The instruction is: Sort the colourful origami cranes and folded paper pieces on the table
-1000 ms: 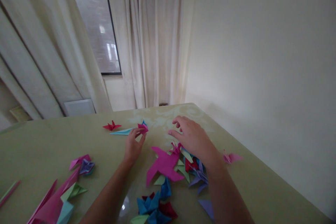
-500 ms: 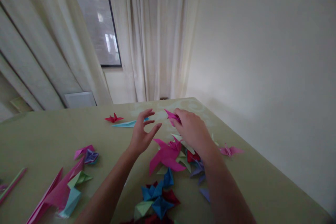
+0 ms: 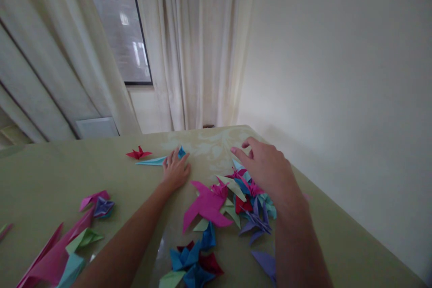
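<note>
My left hand point(image 3: 176, 170) reaches over a light-blue folded paper piece point(image 3: 152, 162) with a long pointed tail. Its fingers are spread on the paper, and a darker blue tip shows beyond them. Just left of it sits a red paper crane point(image 3: 138, 153). My right hand point(image 3: 265, 159) hovers above the right-hand paper pile, thumb and fingers bent but apart, with nothing visible between them. Under and beside it lie a pink paper crane point(image 3: 254, 188), a purple crane point(image 3: 257, 222) and a large magenta folded piece point(image 3: 206, 207). My right forearm hides part of the pile.
Nearer me is a cluster of blue folded paper point(image 3: 185, 256) with red and pale green pieces. A long pink folded piece point(image 3: 56, 258) lies at left, beside green and purple ones. The table point(image 3: 135, 198) meets a wall point(image 3: 337, 99) at right and curtains behind.
My left hand has come down onto the light-blue paper piece. My right hand has let go of the pink crane and moved right. The view has shifted slightly.
</note>
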Available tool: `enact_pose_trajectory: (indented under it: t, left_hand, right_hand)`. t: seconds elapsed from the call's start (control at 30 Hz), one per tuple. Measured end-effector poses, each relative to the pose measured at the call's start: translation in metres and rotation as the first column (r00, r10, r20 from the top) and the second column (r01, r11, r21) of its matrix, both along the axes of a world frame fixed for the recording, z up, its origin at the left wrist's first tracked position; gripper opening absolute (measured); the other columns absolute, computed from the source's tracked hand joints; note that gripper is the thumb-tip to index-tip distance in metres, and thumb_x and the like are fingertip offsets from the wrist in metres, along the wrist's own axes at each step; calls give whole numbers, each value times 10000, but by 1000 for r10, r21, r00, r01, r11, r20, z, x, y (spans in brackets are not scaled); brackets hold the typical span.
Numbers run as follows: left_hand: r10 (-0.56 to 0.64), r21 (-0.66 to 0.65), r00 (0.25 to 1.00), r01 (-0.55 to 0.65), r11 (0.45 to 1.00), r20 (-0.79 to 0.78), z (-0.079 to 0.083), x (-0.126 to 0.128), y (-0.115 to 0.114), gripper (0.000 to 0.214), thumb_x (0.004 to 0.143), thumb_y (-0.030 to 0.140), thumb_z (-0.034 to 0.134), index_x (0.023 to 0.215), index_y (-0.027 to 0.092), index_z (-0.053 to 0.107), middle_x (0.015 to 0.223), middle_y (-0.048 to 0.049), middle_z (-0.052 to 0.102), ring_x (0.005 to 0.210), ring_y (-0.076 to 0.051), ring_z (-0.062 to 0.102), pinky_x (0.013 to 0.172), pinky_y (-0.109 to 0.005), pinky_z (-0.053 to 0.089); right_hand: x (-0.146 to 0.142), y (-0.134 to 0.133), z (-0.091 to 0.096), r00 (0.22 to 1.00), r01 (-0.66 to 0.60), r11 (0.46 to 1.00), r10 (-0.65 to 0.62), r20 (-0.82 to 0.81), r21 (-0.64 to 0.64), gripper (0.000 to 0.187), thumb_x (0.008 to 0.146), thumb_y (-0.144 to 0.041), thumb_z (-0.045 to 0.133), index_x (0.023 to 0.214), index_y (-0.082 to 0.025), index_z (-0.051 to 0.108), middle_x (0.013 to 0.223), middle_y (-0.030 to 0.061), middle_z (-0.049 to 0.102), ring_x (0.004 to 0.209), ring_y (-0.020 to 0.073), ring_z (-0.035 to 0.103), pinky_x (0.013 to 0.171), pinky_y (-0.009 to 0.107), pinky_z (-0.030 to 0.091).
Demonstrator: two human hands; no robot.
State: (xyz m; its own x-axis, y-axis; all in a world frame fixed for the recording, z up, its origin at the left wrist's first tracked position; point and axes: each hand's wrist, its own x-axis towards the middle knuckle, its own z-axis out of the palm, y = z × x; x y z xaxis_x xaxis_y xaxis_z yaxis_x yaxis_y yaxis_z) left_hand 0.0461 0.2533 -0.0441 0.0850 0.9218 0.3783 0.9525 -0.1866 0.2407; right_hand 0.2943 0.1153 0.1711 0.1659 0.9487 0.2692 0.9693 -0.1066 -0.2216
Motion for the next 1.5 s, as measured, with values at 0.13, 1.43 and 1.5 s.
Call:
enact_pose_trajectory:
  t: [0.13, 1.43, 1.5]
  left_hand:
    - [-90, -26, 990, 94, 995, 112, 0, -5, 13, 321, 968, 305, 504, 1190, 219, 720, 1384, -159, 636, 1324, -346, 546, 1158, -563, 364]
    - [103, -375, 993, -120, 919, -65, 43, -180, -206, 344, 986, 396, 410, 1142, 227, 665, 1153, -135, 742, 1068, -306, 716, 916, -403, 522]
    - [81, -429, 994, -106, 897, -75, 73, -166, -196, 266, 967, 348, 463, 1094, 236, 668, 1138, -114, 748, 1069, -299, 711, 892, -372, 504]
  right_hand:
    - [-9, 0, -3, 992, -129, 991, 129, -12, -23, 438, 985, -629, 571, 1181, -254, 684, 939, 94, 767, 891, 283, 726, 719, 331, 450]
    - [-108, -32, -44, 572, -817, 558, 817, -80, -145, 495, 963, -449, 705, 1377, -194, 609, 1288, 151, 658, 1178, 318, 662, 963, 421, 544]
    - [-108, -31, -44, 574, -815, 558, 815, -79, -156, 491, 963, -442, 707, 1374, -191, 609, 1284, 152, 662, 1175, 319, 664, 964, 421, 544]
